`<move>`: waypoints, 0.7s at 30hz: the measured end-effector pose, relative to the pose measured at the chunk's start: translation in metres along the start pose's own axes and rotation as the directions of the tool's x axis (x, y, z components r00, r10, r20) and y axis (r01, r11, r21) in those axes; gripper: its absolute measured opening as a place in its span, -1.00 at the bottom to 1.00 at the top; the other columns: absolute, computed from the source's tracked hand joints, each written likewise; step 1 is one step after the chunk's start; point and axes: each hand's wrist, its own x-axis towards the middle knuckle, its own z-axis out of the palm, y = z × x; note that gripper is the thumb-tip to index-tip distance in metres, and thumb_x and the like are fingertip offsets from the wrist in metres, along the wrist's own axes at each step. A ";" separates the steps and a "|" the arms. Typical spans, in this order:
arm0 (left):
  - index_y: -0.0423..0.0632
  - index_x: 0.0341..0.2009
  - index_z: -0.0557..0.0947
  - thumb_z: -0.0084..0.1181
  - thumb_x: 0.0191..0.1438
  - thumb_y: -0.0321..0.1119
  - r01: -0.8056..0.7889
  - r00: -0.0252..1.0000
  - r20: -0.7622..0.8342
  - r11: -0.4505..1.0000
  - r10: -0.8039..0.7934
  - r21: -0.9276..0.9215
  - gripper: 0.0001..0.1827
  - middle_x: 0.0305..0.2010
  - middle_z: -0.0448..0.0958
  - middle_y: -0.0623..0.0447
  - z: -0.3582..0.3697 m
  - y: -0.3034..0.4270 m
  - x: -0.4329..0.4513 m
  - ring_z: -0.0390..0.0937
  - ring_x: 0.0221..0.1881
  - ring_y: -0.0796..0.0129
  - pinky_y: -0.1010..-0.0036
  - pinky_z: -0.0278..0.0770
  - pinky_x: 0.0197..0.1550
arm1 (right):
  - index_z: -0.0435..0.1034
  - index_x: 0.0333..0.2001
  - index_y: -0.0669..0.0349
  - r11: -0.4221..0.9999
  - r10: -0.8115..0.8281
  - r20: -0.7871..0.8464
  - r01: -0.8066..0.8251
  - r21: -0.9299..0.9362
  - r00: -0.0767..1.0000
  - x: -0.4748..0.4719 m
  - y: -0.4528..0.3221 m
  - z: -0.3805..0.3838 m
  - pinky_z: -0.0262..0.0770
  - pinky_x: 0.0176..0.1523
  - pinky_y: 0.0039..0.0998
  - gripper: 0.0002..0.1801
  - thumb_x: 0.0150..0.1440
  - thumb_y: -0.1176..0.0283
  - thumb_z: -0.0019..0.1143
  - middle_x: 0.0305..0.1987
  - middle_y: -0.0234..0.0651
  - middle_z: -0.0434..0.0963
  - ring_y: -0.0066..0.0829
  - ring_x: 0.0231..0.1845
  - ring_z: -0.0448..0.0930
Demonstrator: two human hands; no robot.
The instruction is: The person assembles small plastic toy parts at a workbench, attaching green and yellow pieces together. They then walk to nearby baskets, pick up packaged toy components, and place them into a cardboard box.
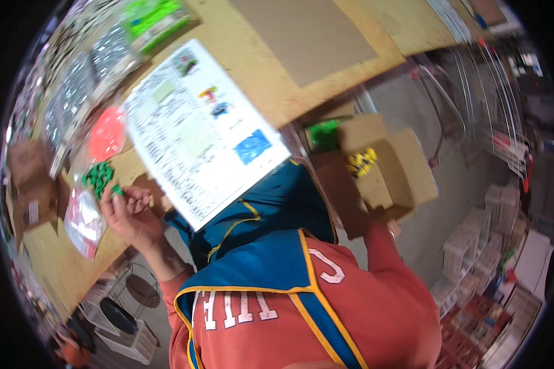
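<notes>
My left hand (129, 212) has a small green plastic piece (117, 190) at its fingertips, beside a pile of green pieces (99, 177) on the wooden workbench. A clear plastic bag (84, 223) lies under and beside that pile, near a bright orange-pink round item (107, 133). My right hand (393, 228) is at the near edge of an open cardboard box (399, 177) and is mostly hidden; a ring shows on a finger. Yellow and black pieces (362, 162) lie inside the box. A large printed sheet (198, 133) with pictures lies between the hands, over the bench's edge.
Bagged bright green parts (154, 20) and bags of shiny parts (76, 80) line the bench's far left. A cardboard sheet (309, 41) lies on the bench. Another box holds green pieces (324, 134). A brown carton (35, 198) stands left; crates (477, 240) are stacked at right.
</notes>
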 end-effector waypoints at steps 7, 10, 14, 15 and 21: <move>-0.17 0.07 0.47 0.10 0.31 -0.46 -0.035 0.982 0.185 0.997 0.047 -0.067 -0.74 -0.34 0.56 -0.07 0.003 -0.002 -0.007 0.55 -0.36 0.33 0.49 0.52 -0.34 | 0.36 0.24 0.17 0.368 0.279 0.285 -0.376 0.851 0.917 0.026 0.064 -0.033 0.62 0.06 0.04 -0.47 0.18 0.35 0.10 0.21 -0.07 0.51 0.06 0.13 0.58; -0.20 0.10 0.41 0.13 0.27 -0.54 -0.068 0.969 0.234 0.997 0.076 -0.043 -0.67 -0.21 0.57 -0.07 0.005 -0.003 -0.007 0.59 -0.24 0.31 0.45 0.61 -0.15 | 0.38 0.22 0.17 -0.335 0.316 0.495 -0.393 0.856 0.809 0.046 0.043 -0.023 0.66 0.02 0.05 -0.52 0.23 0.29 0.03 0.17 -0.16 0.54 0.00 0.07 0.61; -0.19 0.10 0.40 0.13 0.24 -0.66 -0.075 0.966 0.240 0.994 0.093 -0.084 -0.63 -0.05 0.57 -0.09 0.006 -0.005 -0.009 0.62 -0.09 0.28 0.38 0.65 0.02 | 0.37 0.25 0.14 -0.443 0.191 0.488 -0.369 0.817 0.852 0.068 0.014 -0.016 0.64 -0.01 0.16 -0.52 0.29 0.29 -0.14 0.18 -0.16 0.55 -0.03 0.07 0.61; -0.19 0.10 0.40 0.13 0.24 -0.67 -0.073 0.964 0.250 0.994 0.092 -0.085 -0.63 -0.04 0.57 -0.10 0.006 -0.005 -0.009 0.62 -0.07 0.28 0.38 0.65 0.03 | 0.39 0.22 0.14 -0.508 0.133 0.529 -0.401 0.763 0.838 0.071 0.010 -0.015 0.63 -0.06 0.15 -0.55 0.28 0.32 -0.15 0.15 -0.17 0.57 -0.04 0.04 0.62; -0.19 0.09 0.40 0.13 0.23 -0.68 -0.089 0.953 0.283 0.993 0.110 -0.083 -0.63 0.01 0.58 -0.15 0.005 -0.004 -0.010 0.62 -0.02 0.25 0.38 0.62 0.09 | 0.42 0.18 0.15 -0.391 0.134 0.594 -0.509 0.767 0.793 0.056 -0.039 0.017 0.63 -0.12 0.13 -0.57 0.27 0.35 -0.16 0.11 -0.18 0.58 -0.06 0.00 0.63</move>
